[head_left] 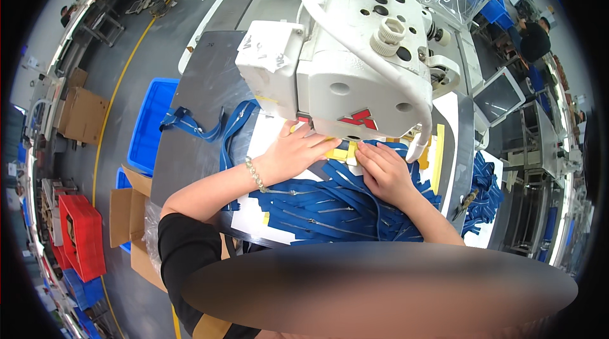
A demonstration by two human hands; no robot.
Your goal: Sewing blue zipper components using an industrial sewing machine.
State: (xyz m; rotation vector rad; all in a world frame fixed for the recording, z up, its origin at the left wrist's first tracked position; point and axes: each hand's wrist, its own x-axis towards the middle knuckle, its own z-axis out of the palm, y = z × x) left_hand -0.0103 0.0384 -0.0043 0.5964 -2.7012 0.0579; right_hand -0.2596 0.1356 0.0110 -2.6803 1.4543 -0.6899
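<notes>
Under the head of a white industrial sewing machine [374, 91], both my hands rest at the work area. My left hand [297, 152], with a beaded bracelet at its wrist, lies with fingers stretched out toward a yellow guide piece [337, 154]. Close by on the other side, my right hand [388, 171] lies fairly flat, its fingertips touching the yellow and white pieces near the needle area. A pile of blue zippers [317, 202] spreads before my hands and partly beneath the right one. Whatever lies under my fingertips is hidden.
A blue zipper strip [236, 126] loops over the table's left side, near a blue bin [152, 124]. More blue zippers [483, 193] hang at the right. An open carton [133, 212] and a red crate [82, 237] stand lower left; a monitor [499, 98] stands right.
</notes>
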